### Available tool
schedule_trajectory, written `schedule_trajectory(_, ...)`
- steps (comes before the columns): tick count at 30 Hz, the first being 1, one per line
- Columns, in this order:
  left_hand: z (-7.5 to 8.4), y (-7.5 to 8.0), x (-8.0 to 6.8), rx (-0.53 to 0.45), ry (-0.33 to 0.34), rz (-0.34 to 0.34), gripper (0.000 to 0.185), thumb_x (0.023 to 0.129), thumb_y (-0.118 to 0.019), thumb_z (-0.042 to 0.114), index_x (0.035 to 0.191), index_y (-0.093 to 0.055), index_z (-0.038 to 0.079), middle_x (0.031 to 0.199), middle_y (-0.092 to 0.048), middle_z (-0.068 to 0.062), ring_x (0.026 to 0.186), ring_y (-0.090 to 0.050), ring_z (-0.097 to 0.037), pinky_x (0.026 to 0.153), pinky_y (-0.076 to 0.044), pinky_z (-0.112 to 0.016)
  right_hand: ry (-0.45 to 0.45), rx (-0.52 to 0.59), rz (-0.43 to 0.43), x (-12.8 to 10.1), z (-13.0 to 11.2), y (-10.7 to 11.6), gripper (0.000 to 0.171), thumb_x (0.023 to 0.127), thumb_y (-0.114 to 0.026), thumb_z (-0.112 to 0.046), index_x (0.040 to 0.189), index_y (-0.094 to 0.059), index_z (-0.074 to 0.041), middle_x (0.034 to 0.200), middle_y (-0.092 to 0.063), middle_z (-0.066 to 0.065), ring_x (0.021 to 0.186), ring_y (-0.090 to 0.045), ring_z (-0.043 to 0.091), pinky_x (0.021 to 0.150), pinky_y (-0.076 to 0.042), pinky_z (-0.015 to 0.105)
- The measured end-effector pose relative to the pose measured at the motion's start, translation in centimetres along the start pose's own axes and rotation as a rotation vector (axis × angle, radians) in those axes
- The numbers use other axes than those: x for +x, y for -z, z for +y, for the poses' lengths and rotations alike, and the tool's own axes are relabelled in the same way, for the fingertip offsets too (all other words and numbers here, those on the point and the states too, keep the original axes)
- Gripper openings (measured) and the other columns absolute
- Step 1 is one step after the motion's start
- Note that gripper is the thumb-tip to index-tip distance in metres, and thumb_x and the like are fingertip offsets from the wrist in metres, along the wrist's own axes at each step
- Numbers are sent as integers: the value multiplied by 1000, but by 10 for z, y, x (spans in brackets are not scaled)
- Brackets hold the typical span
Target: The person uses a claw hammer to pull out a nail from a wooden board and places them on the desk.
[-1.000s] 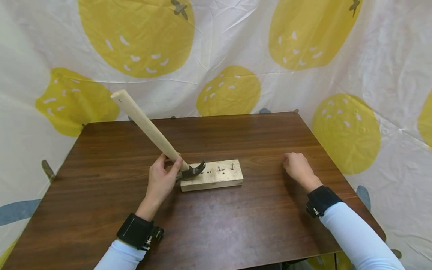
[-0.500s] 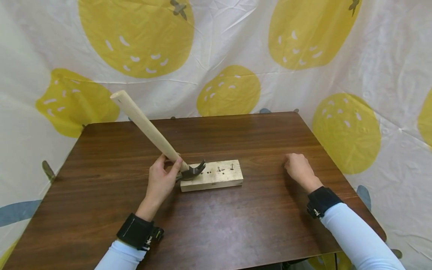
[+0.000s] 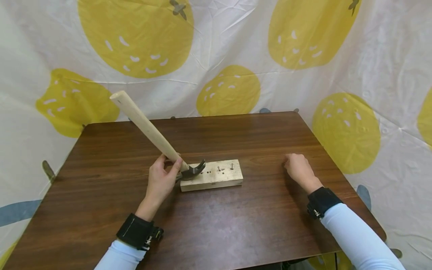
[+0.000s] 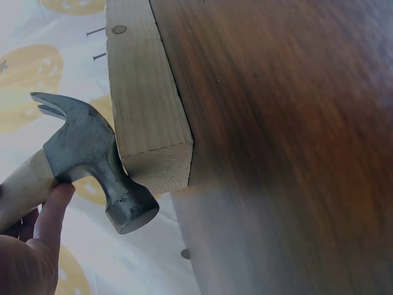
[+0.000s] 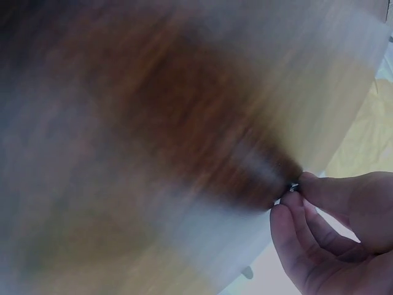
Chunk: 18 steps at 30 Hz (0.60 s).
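Head view: almost nothing has moved since a second ago; the left hand (image 3: 161,182) still holds the hammer (image 3: 158,139) in the same spot, thumb and fingers curled round the wooden handle just below the metal head. The head rests on the 9 o'clock end of the wood block (image 3: 212,175), which lies in the middle of the bench (image 3: 216,225), and the handle leans up toward 10 o'clock. Small nails (image 3: 231,165) stick up near the block's 3 o'clock end. The right hand (image 3: 298,168) stays curled on the bench at 3 o'clock, well apart from the block. So the work looks paused, I think. No boxes, bowls or other holders show here. Left wrist view: the hammer head (image 4: 92,157) touches the end of the block (image 4: 144,104), and a fingertip (image 4: 58,203) presses the handle. Right wrist view: blurry, but the right hand (image 5: 328,230) pinches a tiny shiny thing (image 5: 293,187) between fingertip and thumb, maybe a nail; I cannot tell for sure.
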<state>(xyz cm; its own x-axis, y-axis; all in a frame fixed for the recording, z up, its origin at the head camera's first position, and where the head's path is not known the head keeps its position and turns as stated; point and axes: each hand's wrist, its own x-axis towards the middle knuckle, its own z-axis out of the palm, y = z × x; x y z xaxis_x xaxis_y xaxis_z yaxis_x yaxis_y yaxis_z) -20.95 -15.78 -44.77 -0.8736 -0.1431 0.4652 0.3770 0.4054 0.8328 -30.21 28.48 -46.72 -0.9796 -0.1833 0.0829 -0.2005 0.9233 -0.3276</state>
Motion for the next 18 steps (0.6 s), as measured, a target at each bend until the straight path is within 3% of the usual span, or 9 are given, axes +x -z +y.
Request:
schedule_trajectory(9,2,0,0,-8,-22,-4,19,98,-72,10,112,-68,-2,99,-71,-15,95,-69,-30,72,-50,-14,19,-7,24,0,1,-2,16,96,-61,5,108,-72,6,102,-72,25,83,-67,33,68,-56,47)
schedule_trajectory(18,2,-1,0,-6,-51,-34,21,98,-72,10,114,-67,-3,101,-69,-13,96,-70,-27,75,-55,-30,5,-5,10,-1,0,0,18,97,-60,5,111,-70,9,104,-71,26,83,-67,33,67,-56,46)
